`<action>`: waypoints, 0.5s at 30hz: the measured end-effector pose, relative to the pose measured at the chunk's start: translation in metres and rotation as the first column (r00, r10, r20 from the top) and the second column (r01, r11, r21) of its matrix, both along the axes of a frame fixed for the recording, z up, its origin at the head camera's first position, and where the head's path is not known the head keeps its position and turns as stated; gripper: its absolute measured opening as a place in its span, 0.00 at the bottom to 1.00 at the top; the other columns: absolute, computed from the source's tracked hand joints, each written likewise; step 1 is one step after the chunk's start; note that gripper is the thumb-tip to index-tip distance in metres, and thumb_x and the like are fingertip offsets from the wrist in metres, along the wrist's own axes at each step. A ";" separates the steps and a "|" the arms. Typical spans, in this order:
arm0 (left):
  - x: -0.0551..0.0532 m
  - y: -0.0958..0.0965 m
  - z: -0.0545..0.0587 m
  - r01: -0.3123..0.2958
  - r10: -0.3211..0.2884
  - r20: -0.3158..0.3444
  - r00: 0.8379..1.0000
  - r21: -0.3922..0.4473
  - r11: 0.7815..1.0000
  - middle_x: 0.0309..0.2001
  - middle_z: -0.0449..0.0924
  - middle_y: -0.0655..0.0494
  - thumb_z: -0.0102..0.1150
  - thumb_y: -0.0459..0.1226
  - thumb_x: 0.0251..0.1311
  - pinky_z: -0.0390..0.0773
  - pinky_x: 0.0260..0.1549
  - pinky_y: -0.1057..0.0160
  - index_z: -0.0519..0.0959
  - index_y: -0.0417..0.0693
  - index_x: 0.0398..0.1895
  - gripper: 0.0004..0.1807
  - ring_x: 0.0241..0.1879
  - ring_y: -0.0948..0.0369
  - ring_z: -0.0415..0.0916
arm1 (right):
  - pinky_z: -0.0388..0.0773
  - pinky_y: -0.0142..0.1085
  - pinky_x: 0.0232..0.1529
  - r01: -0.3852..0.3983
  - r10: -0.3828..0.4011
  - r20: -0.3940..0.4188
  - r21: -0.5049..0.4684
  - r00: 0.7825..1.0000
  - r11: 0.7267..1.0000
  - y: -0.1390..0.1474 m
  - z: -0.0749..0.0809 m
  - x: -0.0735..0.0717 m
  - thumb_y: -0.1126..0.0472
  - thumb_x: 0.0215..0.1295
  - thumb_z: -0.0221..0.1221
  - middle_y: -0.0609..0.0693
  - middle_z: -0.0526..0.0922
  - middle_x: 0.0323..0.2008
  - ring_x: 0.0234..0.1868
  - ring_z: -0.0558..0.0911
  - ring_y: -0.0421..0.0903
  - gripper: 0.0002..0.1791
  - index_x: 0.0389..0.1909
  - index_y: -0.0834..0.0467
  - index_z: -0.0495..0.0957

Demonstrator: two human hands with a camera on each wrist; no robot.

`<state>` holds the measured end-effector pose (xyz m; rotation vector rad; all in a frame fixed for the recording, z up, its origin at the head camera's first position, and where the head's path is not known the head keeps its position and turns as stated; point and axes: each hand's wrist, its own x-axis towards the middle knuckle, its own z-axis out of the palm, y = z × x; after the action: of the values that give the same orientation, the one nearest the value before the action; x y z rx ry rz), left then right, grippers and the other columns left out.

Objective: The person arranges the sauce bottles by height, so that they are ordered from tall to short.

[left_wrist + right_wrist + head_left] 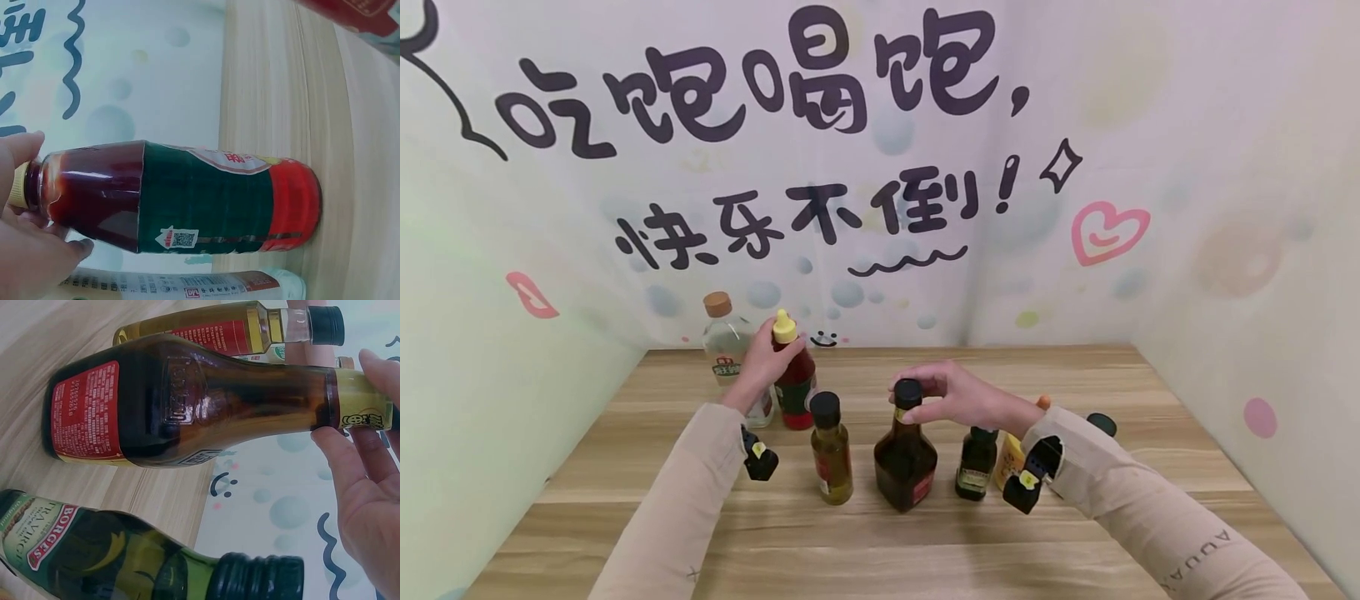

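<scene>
My left hand (763, 360) grips a red sauce bottle (795, 383) near its neck, just under the yellow cap. In the left wrist view this bottle (206, 200) has a dark green label and stands on the wood. My right hand (958, 396) holds the neck of a dark brown glass bottle (906, 458) with a black cap, thumb on one side and fingers on the other. The right wrist view shows the red label of this brown bottle (187, 400); its base rests on the table. Between the two held bottles stands a slimmer bottle of yellowish liquid (832, 458).
A large clear bottle (722, 337) with an orange-brown cap stands behind my left hand. Right of the brown bottle are a small dark green olive oil bottle (976, 468), a yellow container (1011, 454) and a dark lid (1102, 423), partly behind my right forearm. Printed cloth walls edge the table (865, 558).
</scene>
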<state>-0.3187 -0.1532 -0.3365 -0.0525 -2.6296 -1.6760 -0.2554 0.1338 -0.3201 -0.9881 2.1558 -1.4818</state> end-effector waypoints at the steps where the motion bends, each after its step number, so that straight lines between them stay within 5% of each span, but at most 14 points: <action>1: 0.000 -0.001 0.000 0.002 -0.002 0.004 1.000 -0.005 1.000 0.63 0.54 0.41 0.50 0.45 0.61 0.53 0.57 0.45 0.48 0.43 0.66 0.35 0.62 0.47 0.52 | 0.73 0.42 0.45 -0.002 0.002 -0.002 -0.003 1.000 1.000 0.000 0.000 0.000 0.66 0.51 0.63 0.62 0.75 0.45 0.45 0.76 0.48 0.20 0.47 0.62 0.74; 15: 0.018 -0.008 0.014 0.077 -0.078 -0.017 0.997 -0.047 0.996 0.68 0.41 0.43 0.51 0.49 0.59 0.51 0.58 0.46 0.39 0.46 0.69 0.43 0.65 0.47 0.42 | 0.73 0.42 0.45 -0.003 0.003 -0.028 -0.002 1.000 1.000 0.000 0.000 0.000 0.66 0.51 0.62 0.57 0.76 0.42 0.43 0.76 0.48 0.18 0.46 0.62 0.74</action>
<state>-0.3010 -0.1612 -0.3220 -0.1726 -2.6861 -1.6280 -0.2549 0.1333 -0.3197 -1.0186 2.1713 -1.4781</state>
